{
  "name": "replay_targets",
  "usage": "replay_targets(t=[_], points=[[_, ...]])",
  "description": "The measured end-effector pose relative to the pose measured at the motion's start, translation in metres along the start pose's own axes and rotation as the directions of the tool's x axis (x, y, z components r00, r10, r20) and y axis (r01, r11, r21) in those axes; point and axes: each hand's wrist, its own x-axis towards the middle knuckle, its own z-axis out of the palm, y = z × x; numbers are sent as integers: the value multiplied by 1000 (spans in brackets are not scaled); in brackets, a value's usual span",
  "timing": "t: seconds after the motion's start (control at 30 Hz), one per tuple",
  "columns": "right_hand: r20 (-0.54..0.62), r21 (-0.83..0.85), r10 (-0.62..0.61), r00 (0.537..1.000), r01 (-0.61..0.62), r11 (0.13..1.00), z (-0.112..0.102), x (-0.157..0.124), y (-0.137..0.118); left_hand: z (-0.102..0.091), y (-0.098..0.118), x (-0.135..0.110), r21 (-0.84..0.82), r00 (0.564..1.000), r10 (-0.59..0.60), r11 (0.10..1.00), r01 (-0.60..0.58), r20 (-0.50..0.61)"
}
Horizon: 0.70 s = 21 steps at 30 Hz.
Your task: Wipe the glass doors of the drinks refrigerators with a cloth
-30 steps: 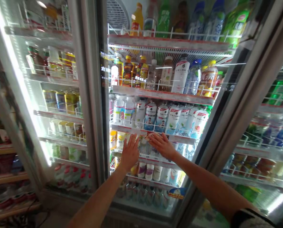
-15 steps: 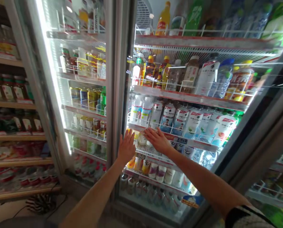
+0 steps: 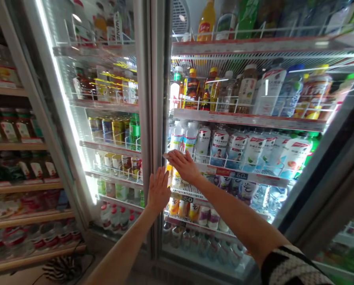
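Both hands lie flat on the glass cooler door [image 3: 161, 99], holding nothing. The left hand [image 3: 159, 190] presses palm-down on the door's left edge, right beside the centre post [image 3: 143, 118], its fingers [image 3: 157, 174] straight and slightly apart. The right hand [image 3: 182, 164] rests higher on the pane, fingers stretched out close together and pointing left, level with the shelf of white-labelled bottles [image 3: 236, 144].

Over the last second the two hands have travelled leftward across the glass. A second ago they sat near the middle of the pane, well away from the post; now the left one is at the door's edge and the right fingertips nearly reach it. The gap between door edge and post appears to have gone, so the door looks shut or all but shut against the frame.

Behind the glass, small cups [image 3: 194, 211] fill the shelf below the hands. The neighbouring cooler holds cans [image 3: 111, 128], and wooden shelves [image 3: 13, 145] stand at far left. A striped sleeve [image 3: 286, 265] covers the right upper arm.
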Motion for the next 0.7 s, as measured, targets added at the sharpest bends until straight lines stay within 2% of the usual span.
replay_targets(t=[0.1,0.23,0.3,0.4,0.5,0.57,0.7], points=[[22,-1,68,997,-68,998,3,10,-4,0,-2,1,-23,1000,-1,1000,1,-8],[78,18,-63,995,62,998,8,-33,-15,2,-3,-5,-49,1000,15,999,-15,3],[81,15,-85,993,84,996,2,-55,-10,4,0,-7,-62,999,33,998,-32,6],[47,-66,69,997,-65,996,-18,-72,15,10,10,-5,-91,999,49,995,-50,-3],[-19,-173,250,968,-249,953,-35,-92,36,13,27,2,-133,998,66,989,-66,-8],[-13,-197,261,965,-259,946,-40,-116,37,13,38,6,-156,996,90,984,-91,-9],[49,-189,215,975,-202,961,-44,-156,34,11,57,15,-185,989,149,972,-148,-11]])
